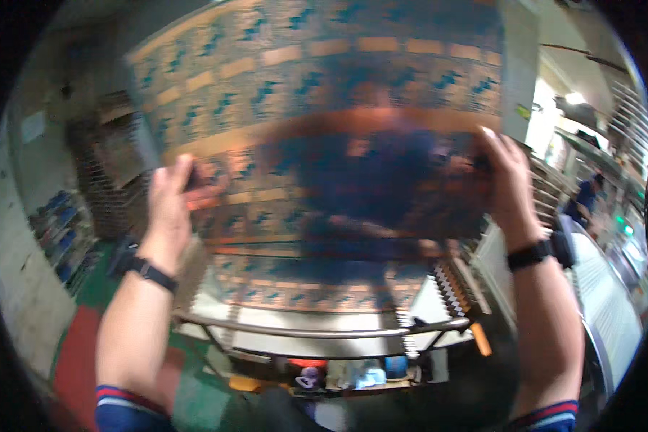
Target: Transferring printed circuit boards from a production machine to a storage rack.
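A large circuit board panel [281, 93] with rows of copper and blue-green pattern is raised in front of me, its shiny face reflecting a dark figure. My left hand [169, 205] grips its left edge, fingers bent around it. On the opposite edge, my right hand [510, 180] is closed, thumb side hidden partly by blur. Below the raised panel, a second patterned panel [295, 294] rests on a rack [324, 333] with a metal front rail and toothed side strips.
Under the rack, a low shelf [371, 385] carries small coloured items. A co-worker [585, 200] in dark clothing is at the far right beside a bench. On the left are stacked shelving [61, 230] and a pale wall panel [21, 273]. The floor is green and red.
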Motion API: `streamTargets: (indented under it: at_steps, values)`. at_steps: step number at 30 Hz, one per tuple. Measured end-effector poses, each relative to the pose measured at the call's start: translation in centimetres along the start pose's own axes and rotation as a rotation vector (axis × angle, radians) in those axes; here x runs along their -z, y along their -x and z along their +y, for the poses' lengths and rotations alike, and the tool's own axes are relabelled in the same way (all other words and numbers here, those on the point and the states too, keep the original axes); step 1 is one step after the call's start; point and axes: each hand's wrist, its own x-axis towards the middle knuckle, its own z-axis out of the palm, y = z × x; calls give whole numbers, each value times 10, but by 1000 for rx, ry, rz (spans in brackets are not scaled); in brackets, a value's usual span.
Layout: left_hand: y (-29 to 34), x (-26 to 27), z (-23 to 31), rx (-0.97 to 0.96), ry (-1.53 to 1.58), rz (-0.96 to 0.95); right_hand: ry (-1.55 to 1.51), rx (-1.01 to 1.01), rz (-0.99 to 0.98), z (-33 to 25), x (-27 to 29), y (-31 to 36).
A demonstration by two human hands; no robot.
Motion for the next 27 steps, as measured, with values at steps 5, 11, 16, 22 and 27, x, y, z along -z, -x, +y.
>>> streamTargets:
  at_steps: [5,11,16,22,27]
  values:
    - [0,19,-3,-86,8,37,-89,59,-7,40,-10,-14]
    - [-4,15,-10,-61,23,-31,-97,70,7,44,-1,-4]
    - [-4,15,-15,-50,-22,-28,-47,49,40,72,16,-4]
    - [-4,14,-18,-58,2,-20,-103,55,46,65,5,-5]
    - [-8,24,-17,1,59,-9,4,82,59,59,0,-18]
